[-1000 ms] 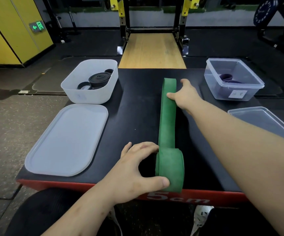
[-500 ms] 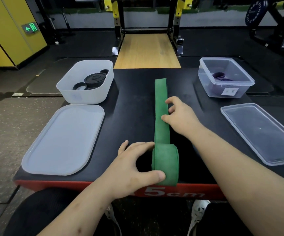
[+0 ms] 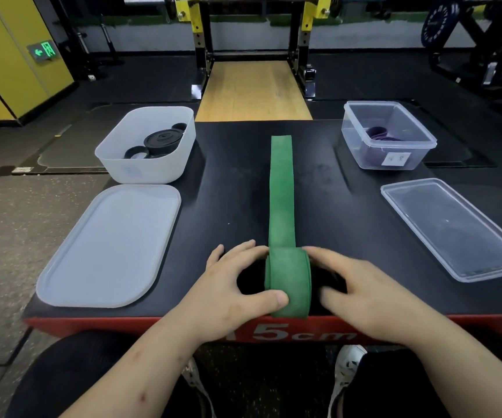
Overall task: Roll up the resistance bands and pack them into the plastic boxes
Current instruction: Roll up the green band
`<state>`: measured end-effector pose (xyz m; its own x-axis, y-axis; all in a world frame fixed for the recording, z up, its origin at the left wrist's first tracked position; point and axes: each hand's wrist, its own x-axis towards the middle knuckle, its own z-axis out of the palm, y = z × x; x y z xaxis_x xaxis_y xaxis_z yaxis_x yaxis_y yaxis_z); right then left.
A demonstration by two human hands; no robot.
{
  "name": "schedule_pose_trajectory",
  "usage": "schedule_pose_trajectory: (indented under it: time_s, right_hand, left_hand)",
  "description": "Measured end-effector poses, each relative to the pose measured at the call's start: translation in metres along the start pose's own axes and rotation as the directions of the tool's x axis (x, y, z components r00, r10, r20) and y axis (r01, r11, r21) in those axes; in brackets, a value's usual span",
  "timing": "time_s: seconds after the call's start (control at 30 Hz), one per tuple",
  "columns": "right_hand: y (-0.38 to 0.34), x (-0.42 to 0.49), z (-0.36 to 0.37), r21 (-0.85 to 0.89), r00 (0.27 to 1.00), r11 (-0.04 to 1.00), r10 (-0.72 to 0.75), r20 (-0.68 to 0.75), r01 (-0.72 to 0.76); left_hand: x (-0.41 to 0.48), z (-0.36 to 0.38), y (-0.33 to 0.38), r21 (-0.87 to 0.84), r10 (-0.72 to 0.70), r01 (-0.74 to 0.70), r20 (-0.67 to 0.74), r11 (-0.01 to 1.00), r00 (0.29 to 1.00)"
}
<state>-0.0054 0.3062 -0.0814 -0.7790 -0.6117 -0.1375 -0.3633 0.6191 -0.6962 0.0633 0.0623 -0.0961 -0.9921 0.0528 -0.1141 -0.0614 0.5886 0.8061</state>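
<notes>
While, in the head view, the left hand [image 3: 228, 291] grips the green roll [image 3: 287, 282] at lower centre, thumb and fingers curled round it, the right hand [image 3: 364, 291] is blurred just beside it; can't tell its grip. Unrolled strip [image 3: 280, 191] runs up mid-frame. Roll sits at the table's [image 3: 228, 191] near edge: may drop off, spring loose, or wind crooked under a one-sided hold.

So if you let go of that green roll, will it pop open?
Probably a bit: the left hand and right hand both cup the rolled end of the green band, hinting it springs loose. Its unrolled tail lies flat, so likely floppy.
</notes>
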Motion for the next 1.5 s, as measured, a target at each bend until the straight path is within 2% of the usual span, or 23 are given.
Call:
schedule_pose_trajectory:
  time_s: [0.07, 0.13, 0.63, 1.1, 1.5]
  right_hand:
    - [-0.006, -0.014, 0.003, 0.056, 0.994, 0.998, -0.004, 0.107, -0.002]
    - [-0.008, -0.019, 0.006, 0.086, 0.991, 0.996, 0.006, 0.136, -0.018]
    - [0.004, -0.020, 0.007, 0.082, 0.998, 0.995, -0.063, 0.029, 0.060]
    - [0.013, 0.007, 0.000, 0.099, 0.996, 0.993, -0.051, -0.069, 0.058]
    - [0.020, 0.030, -0.003, 0.179, 0.998, 0.984, -0.017, -0.058, 0.027]
  left_hand:
    - [0.002, 0.001, -0.002, 0.003, 0.004, -0.004, -0.006, 1.000, 1.000]
    - [0.003, 0.003, -0.005, 0.021, 0.003, -0.002, -0.014, 1.000, 1.000]
    - [0.002, 0.006, 0.011, 0.049, 0.066, -0.065, -0.010, 0.997, 0.998]
    - [0.002, -0.016, 0.021, 0.140, 0.113, -0.130, 0.122, 0.982, 0.986]
    - [0.027, -0.016, 0.017, 0.196, 0.164, -0.167, 0.031, 0.966, 0.986]
